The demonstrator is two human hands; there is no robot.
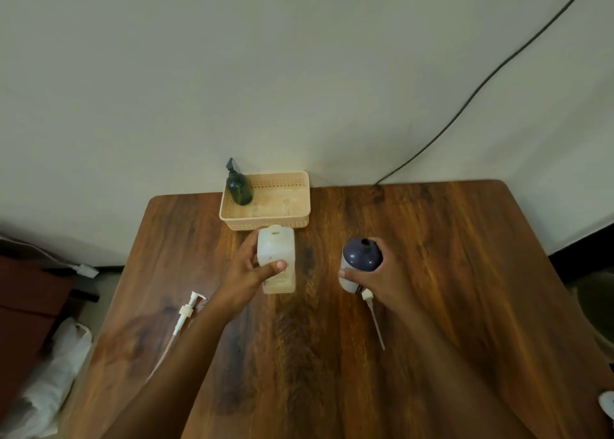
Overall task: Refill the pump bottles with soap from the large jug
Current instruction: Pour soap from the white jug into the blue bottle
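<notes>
Jug [276, 256] stands upright in the left hand [247, 272] — fingers wrapped round it — left of the open-necked bottle [360, 262] gripped by the right hand [387, 277].

Jug [275, 249] left of bottle [360, 259]

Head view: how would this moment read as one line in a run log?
left hand grips jug | right hand grips open bottle | pump on table
</notes>
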